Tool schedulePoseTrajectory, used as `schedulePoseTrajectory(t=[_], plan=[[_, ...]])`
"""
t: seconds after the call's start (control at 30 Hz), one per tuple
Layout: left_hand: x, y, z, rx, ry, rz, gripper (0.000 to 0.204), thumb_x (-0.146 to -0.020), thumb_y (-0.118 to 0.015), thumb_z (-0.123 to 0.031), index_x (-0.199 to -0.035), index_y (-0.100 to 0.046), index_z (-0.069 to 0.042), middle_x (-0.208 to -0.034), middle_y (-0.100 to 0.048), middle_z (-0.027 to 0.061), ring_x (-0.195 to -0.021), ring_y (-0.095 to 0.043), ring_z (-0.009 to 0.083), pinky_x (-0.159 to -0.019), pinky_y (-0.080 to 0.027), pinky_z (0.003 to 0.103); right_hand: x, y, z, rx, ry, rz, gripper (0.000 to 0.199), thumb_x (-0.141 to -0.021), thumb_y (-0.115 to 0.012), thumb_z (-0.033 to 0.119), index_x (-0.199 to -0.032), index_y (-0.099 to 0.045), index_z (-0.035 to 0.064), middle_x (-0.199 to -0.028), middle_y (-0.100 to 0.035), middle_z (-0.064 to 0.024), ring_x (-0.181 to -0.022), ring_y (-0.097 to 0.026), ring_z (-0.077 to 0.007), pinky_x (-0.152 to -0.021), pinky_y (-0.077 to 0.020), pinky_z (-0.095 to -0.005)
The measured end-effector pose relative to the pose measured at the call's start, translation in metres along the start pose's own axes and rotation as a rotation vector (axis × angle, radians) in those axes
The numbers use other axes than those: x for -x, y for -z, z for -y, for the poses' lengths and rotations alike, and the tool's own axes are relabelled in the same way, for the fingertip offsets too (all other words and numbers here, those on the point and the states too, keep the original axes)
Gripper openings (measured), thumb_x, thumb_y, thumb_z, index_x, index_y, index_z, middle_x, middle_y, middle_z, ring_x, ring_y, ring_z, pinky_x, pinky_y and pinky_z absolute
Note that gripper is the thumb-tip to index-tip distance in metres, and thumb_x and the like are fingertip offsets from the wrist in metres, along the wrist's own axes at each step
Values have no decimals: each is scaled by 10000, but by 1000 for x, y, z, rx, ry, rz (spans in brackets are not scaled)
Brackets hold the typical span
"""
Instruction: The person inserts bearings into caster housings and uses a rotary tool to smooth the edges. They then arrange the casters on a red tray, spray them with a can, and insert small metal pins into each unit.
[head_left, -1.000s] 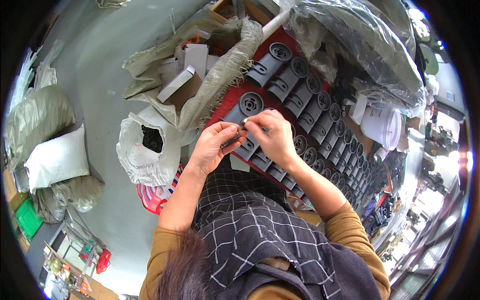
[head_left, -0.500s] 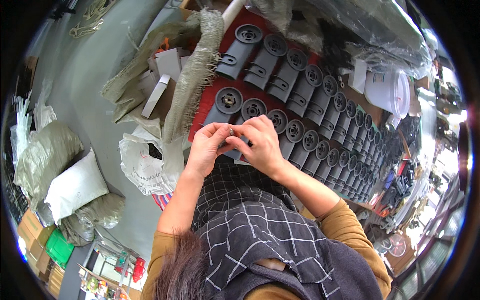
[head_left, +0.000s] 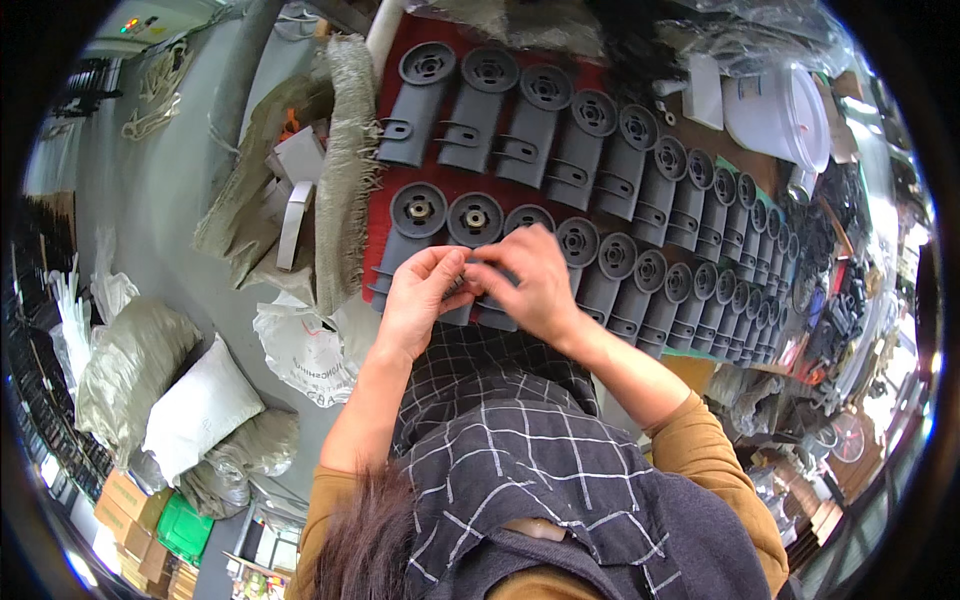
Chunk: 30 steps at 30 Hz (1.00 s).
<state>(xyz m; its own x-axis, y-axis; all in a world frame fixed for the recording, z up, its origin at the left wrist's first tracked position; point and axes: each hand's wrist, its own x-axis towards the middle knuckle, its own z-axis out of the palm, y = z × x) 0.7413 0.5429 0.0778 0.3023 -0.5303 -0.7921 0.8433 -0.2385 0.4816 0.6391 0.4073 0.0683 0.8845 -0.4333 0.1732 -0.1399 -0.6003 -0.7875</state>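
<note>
My left hand [head_left: 422,292] is closed in a pinch, with small metal pieces showing between thumb and fingers, too small to name. Close against its fingertips is my right hand [head_left: 530,285], its thumb and fingers drawn together and partly smeared by motion; what they hold is hidden. Both hands hover over the near row of dark grey plastic parts with round heads. Brass-coloured nut-like inserts sit in the leftmost round head [head_left: 400,205] and in the second round head [head_left: 460,232]. The third head [head_left: 528,216] is partly covered by my right hand.
A far row of similar grey parts [head_left: 412,120] lies on the red surface [head_left: 385,190]. Left of it stands a woven sack [head_left: 345,200] with white boxes inside. A white bucket [head_left: 770,115] stands at the far right. Filled sacks [head_left: 205,405] lie on the floor at left.
The view has shifted, so the rows sit differently in it. A second head with a brass-coloured insert now shows beside the first. My hands stay together, the right one now blurred.
</note>
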Motion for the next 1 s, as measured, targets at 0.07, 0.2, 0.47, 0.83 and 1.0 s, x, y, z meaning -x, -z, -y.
schedulePoseTrajectory(t=[0.07, 0.2, 0.47, 0.83, 1.0], plan=[[-3, -8, 2, -21, 23, 73, 270, -963, -614, -260, -1103, -609, -29, -913, -675, 33, -813, -670, 125, -733, -562, 246, 12, 9, 6, -24, -69, 50, 102, -768, -733, 166, -827, -695, 92, -747, -573, -48, -738, -531, -262, -683, -404, -386], [-9, -20, 6, -118, 49, 97, 299, -963, -614, -278, -1108, -604, -16, -976, -692, 78, -831, -669, 128, -731, -557, 240, 22, 23, -15, 26, -174, -142, 56, -766, -710, 104, -801, -677, 75, -735, -590, -57, -698, -536, -272, -688, -414, -382], [-15, -36, 11, -200, 60, 63, 320, -981, -582, -283, -1136, -596, -3, -1017, -688, 101, -839, -666, 130, -751, -550, 246, 26, 27, -42, 181, -97, -84, 116, -752, -728, 148, -831, -677, 81, -777, -576, -51, -781, -535, -268, -699, -407, -383], [-21, -73, 27, -306, 86, 137, 330, -980, -582, -252, -1184, -594, 8, -1050, -681, 101, -888, -668, 146, -772, -538, 246, 50, 57, -58, 334, -143, -246, 97, -748, -728, 82, -833, -683, 69, -748, -563, -43, -744, -534, -254, -691, -412, -374], [-23, -83, 32, -318, 108, 146, 367, -1002, -534, -287, -1208, -583, 13, -1059, -676, 117, -870, -667, 150, -787, -540, 254, 56, 61, -61, 300, -180, -211, 141, -739, -738, 100, -864, -678, 74, -770, -569, -43, -757, -537, -257, -693, -407, -377]])
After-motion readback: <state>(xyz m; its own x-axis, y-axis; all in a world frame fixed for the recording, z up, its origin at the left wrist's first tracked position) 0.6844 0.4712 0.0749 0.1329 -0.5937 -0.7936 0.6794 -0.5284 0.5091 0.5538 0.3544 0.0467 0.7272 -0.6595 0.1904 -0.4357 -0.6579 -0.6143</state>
